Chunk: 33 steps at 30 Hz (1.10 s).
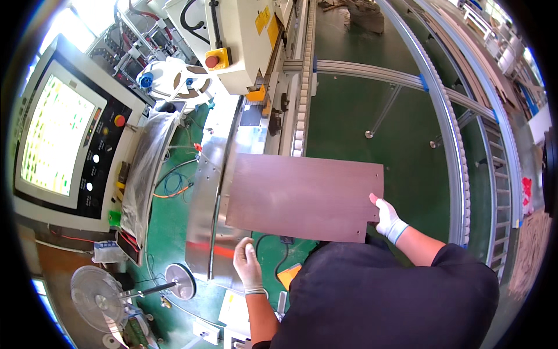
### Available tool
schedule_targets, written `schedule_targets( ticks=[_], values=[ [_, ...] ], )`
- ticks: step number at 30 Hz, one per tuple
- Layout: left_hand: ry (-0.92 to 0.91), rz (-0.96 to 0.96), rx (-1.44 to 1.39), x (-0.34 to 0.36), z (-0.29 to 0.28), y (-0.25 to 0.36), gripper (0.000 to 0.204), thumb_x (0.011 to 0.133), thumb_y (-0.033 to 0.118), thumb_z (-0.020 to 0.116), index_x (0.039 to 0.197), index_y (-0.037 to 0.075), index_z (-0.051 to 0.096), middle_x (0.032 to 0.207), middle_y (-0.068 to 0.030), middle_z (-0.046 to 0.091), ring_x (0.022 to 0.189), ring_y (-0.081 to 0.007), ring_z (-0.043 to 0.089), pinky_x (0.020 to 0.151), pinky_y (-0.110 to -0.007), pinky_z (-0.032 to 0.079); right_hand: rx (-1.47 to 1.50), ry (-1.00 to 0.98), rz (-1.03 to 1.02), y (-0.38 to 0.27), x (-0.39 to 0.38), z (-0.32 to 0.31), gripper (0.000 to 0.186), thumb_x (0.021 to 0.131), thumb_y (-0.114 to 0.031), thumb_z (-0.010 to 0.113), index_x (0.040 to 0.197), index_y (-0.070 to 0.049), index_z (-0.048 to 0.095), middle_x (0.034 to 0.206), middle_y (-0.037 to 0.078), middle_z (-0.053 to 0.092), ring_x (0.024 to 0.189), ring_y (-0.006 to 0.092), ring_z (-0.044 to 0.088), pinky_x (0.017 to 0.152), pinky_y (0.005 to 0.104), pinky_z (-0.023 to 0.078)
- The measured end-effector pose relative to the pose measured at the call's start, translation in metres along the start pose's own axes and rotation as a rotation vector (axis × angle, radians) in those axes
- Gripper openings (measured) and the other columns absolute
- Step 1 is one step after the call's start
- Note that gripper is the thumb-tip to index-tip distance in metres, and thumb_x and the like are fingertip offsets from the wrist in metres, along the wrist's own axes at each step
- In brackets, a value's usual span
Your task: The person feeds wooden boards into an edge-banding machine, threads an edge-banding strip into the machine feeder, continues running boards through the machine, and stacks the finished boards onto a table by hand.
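Observation:
A flat, reddish-brown rectangular sheet panel [305,198] lies level in front of me, with small holes near its right corners and a notch at its lower right. My right hand [389,220], in a white glove with bare fingertips, grips that right edge, thumb on top and the other fingers hidden underneath. The panel's left end reaches over the shiny metal bed [200,232] of a machine. Just below the panel's near left corner is my left hand [248,264], also gloved, fingers extended and holding nothing.
A control console [58,134] with a lit screen stands at the left. Beyond the panel rises a cream machine head [238,52] with a red stop button [213,60]. Roller rails [444,116] run along the right. A fan [99,296] stands at lower left; cables [174,180] cross the green floor.

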<state>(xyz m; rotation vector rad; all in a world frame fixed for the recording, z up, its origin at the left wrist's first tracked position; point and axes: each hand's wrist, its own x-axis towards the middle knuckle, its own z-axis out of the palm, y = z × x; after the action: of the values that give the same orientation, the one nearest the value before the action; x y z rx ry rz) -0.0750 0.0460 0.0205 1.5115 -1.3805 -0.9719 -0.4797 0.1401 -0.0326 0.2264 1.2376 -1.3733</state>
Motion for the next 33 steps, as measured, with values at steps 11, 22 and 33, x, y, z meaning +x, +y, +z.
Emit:
schedule_targets(
  ticks=[11, 22, 33],
  values=[
    [-0.197, 0.104, 1.187, 0.038, -0.001, -0.017, 0.091, 0.075, 0.045, 0.076, 0.146, 0.003, 0.037, 0.153, -0.0202, 0.036, 0.146, -0.042, 0.026, 0.121, -0.055, 0.016, -0.008, 0.059, -0.087, -0.045, 0.085, 0.061, 0.026, 0.096, -0.033, 0.066, 0.112, -0.015, 0.058, 0.111, 0.005, 0.068, 0.102, 0.0236, 0.066, 0.087, 0.0448, 0.052],
    [-0.118, 0.086, 1.178, 0.045, 0.007, -0.008, 0.07, 0.067, 0.016, 0.067, 0.133, 0.004, 0.045, 0.141, -0.0184, 0.044, 0.137, -0.0405, 0.036, 0.118, -0.056, 0.021, -0.056, 0.115, -0.136, -0.146, 0.175, 0.094, 0.045, 0.089, -0.046, 0.071, 0.125, -0.02, 0.062, 0.122, 0.002, 0.068, 0.113, 0.0252, 0.061, 0.098, 0.0492, 0.043],
    [-0.097, 0.052, 1.194, 0.045, 0.01, -0.001, 0.071, 0.063, 0.013, 0.068, 0.131, 0.009, 0.048, 0.138, -0.0144, 0.046, 0.136, -0.0376, 0.037, 0.117, -0.055, 0.024, -0.013, 0.097, -0.227, -0.245, 0.257, 0.126, 0.04, 0.096, -0.037, 0.064, 0.131, -0.019, 0.057, 0.128, 0.004, 0.062, 0.116, 0.0265, 0.059, 0.093, 0.0474, 0.05]
  ],
)
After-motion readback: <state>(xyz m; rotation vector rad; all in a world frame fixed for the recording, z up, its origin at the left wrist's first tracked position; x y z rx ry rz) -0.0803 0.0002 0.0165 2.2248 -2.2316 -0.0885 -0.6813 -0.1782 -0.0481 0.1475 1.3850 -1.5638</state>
